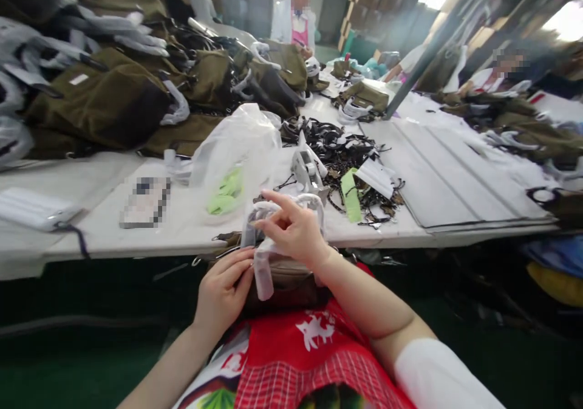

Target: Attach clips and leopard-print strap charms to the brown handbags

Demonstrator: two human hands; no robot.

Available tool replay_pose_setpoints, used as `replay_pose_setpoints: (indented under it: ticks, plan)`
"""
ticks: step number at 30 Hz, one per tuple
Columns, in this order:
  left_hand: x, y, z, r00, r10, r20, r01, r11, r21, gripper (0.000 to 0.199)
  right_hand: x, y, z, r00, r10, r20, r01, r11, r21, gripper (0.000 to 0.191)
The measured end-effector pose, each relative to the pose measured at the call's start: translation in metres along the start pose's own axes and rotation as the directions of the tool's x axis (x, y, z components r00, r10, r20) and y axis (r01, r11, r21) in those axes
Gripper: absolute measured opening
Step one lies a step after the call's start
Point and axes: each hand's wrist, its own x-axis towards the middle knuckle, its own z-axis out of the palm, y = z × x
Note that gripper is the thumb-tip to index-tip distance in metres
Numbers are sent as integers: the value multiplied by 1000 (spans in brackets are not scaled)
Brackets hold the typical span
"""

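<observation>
An olive-brown bag (pixel 291 273) lies at the table's front edge, against the red apron. Its handle (pixel 263 270) is wrapped in pale, translucent plastic. My left hand (pixel 225 287) grips the bag's left side near its top edge, fingers bent together. Above the wrapped handle is my right hand (pixel 294 226), with index finger and thumb tips apart and the other fingers partly curled. No object shows clearly between them. Just beyond it stands a grey tape dispenser (pixel 307 169). My hands hide part of the bag's top.
A clear plastic bag with green pieces (pixel 228 191) and a phone (pixel 144 202) lie left of centre. Black cords (pixel 337 141) heap up behind. Olive bags (pixel 100 102) pile up at left. White boards (pixel 455 175) lie right, beside a slanted pole (pixel 428 53). Co-workers (pixel 298 20) stand beyond.
</observation>
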Motion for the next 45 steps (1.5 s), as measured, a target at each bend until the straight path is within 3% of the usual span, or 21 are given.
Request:
replay_pose_setpoints:
  ticks: [3, 4, 5, 6, 8, 9, 10, 11, 12, 15, 16, 17, 23, 28, 32, 34, 36, 38, 40, 42, 45]
  plan:
    - [-2, -5, 4, 1000, -27, -12, 27, 1000, 9, 19, 2, -11, -34, 992, 99, 82, -69, 946, -317, 32]
    - [-3, -6, 5, 999, -37, -14, 38, 999, 8, 18, 0, -20, -47, 974, 133, 186, -58, 931, -361, 29]
    - [-2, -7, 6, 999, -45, -12, 45, 999, 6, 18, -4, -30, -58, 923, 147, 355, -12, 934, -357, 29]
    - [-1, -7, 6, 999, -47, -8, 47, 999, 1, 19, -9, -41, -68, 815, 128, 566, 59, 952, -301, 26]
    - [1, -7, 7, 999, -35, 9, 35, 999, 1, 19, -20, -62, -79, 436, -38, 899, 225, 972, -67, 13]
    - [3, -7, 7, 1000, -21, 21, 21, 1000, 9, 18, -24, -70, -81, 285, -107, 952, 292, 956, 20, 11]
    - [5, -7, 6, 999, -3, 33, 3, 1000, 26, 18, -28, -76, -79, 193, -151, 970, 351, 933, 75, 12]
    - [6, -6, 6, 999, 17, 43, -19, 999, 48, 18, -30, -78, -75, 187, -163, 969, 403, 912, 76, 12]
    - [7, -5, 5, 998, 41, 49, -45, 996, 75, 18, -30, -78, -68, 257, -155, 954, 443, 896, 26, 10]
    - [7, -1, 3, 994, 99, 50, -106, 983, 153, 22, -24, -65, -42, 658, -71, 750, 432, 851, -299, 10]
    - [7, 1, 3, 993, 108, 52, -115, 979, 171, 23, -21, -58, -33, 748, -50, 661, 404, 826, -394, 14]
    - [6, 3, 2, 993, 110, 53, -118, 976, 184, 23, -20, -51, -24, 797, -32, 604, 385, 798, -465, 17]
    - [3, 7, -1, 996, 70, 50, -76, 986, 149, 16, -29, -26, 5, 768, 89, 634, 449, 631, -633, 13]
    - [1, 5, 1, 996, 53, 71, -62, 989, 131, 15, -37, -26, 6, 772, -101, 628, 545, 613, -572, 12]
    - [2, 3, 1, 993, 80, 89, -91, 988, 125, 17, -39, -23, 9, 761, -85, 643, 543, 626, -560, 13]
    - [1, 5, 0, 994, 81, 72, -89, 987, 132, 15, -42, -21, 11, 791, -72, 607, 505, 636, -583, 16]
    - [-1, 7, -2, 999, 32, 17, -34, 988, 152, 13, -47, -20, 11, 857, -81, 509, 432, 650, -625, 17]
    - [-4, 9, -2, 996, -72, -58, 81, 984, 161, 12, -53, -20, 10, 920, -90, 383, 335, 688, -644, 20]
    - [-6, 9, -2, 975, -203, -96, 212, 972, 103, 16, -58, -22, 7, 948, -68, 311, 255, 746, -615, 22]
    - [-6, 9, -1, 945, -318, -80, 318, 948, -9, 19, -62, -22, 5, 944, 10, 331, 194, 795, -575, 21]
    - [-3, 7, 0, 914, -404, -37, 395, 907, -143, 21, -62, -19, 4, 876, 178, 448, 87, 855, -511, 27]
